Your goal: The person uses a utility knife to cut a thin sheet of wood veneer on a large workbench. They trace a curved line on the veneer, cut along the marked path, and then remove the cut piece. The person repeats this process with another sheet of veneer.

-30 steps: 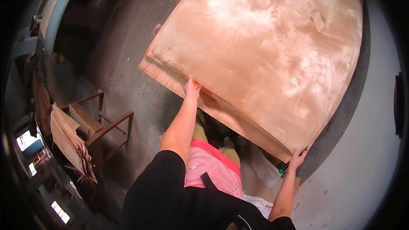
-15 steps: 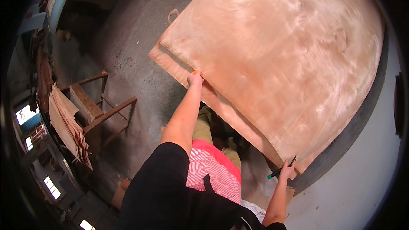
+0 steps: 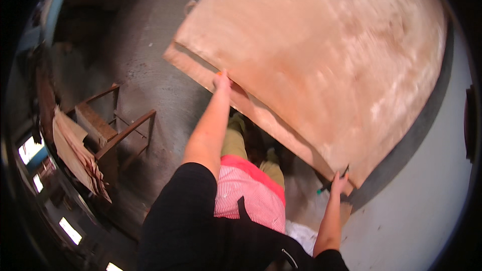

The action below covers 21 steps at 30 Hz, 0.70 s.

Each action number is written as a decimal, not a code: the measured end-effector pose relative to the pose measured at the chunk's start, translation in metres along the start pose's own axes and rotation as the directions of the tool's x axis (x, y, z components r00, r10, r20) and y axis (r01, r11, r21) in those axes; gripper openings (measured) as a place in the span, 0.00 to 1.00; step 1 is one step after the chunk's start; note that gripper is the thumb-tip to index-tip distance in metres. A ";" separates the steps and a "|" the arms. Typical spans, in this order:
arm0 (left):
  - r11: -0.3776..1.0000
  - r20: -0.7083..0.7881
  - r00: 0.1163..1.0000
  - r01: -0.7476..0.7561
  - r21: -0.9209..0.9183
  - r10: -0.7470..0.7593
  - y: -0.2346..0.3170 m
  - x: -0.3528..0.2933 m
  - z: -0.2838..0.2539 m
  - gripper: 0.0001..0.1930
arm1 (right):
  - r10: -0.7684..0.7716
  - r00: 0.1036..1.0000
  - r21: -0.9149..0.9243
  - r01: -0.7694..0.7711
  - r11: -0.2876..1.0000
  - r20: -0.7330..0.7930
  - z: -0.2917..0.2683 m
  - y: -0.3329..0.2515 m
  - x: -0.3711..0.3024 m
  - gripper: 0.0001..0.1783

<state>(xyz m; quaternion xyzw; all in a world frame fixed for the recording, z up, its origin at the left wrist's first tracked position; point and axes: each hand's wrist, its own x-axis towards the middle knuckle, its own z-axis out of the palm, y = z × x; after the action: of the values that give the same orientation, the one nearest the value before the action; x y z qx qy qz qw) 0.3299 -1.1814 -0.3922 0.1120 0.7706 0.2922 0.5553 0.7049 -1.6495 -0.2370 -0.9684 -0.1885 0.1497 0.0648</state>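
A large thin wood veneer sheet (image 3: 301, 65), pale pinkish-tan, lies over another sheet (image 3: 193, 68) whose strip shows along the near side. My left hand (image 3: 222, 80) is closed on the upper sheet's near edge, towards its left corner. At the near right corner, my right hand (image 3: 340, 184) is closed around the same sheet's edge. It also keeps a slim dark tool with a green end (image 3: 322, 190) between its fingers; its exact kind is unclear. The upper sheet's near edge stands slightly raised, with a shadowed gap beneath.
To the left stands a brown metal-and-wood frame (image 3: 125, 133), with a bundle of thin veneer pieces (image 3: 75, 145) beside it. A pale wall or panel (image 3: 416, 195) borders the sheets on the right. Grey concrete floor (image 3: 150, 60) runs along the left.
The whole view has shifted a little. Both hands and the sheets' near edge appear slightly higher in the picture, with the grip on the upper sheet unchanged.
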 end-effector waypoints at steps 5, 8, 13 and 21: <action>0.995 -0.078 0.997 -0.028 -0.095 0.021 -0.006 -0.022 -0.008 0.12 | 0.248 0.963 -0.097 -0.238 0.966 0.109 -0.005 -0.023 0.004 0.33; 0.993 0.001 0.993 0.119 -0.024 -0.119 -0.031 -0.057 -0.006 0.17 | 0.291 0.955 -0.100 -0.285 0.953 0.055 0.002 -0.030 -0.004 0.34; 0.905 0.385 0.822 0.413 0.107 -0.420 -0.051 -0.125 0.030 0.44 | 0.345 0.937 0.135 -0.335 0.932 -0.059 0.012 -0.033 -0.014 0.38; 0.945 0.208 0.927 0.278 0.170 -0.310 -0.055 -0.121 0.069 0.43 | 0.557 0.822 0.484 -0.443 0.754 -0.116 0.038 0.056 -0.066 0.19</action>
<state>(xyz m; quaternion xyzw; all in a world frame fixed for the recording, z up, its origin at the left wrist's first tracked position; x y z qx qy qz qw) 0.4448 -1.2636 -0.3430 0.0661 0.7266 0.1367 0.6701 0.6545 -1.7236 -0.2654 -0.9540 0.1279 0.0752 0.2607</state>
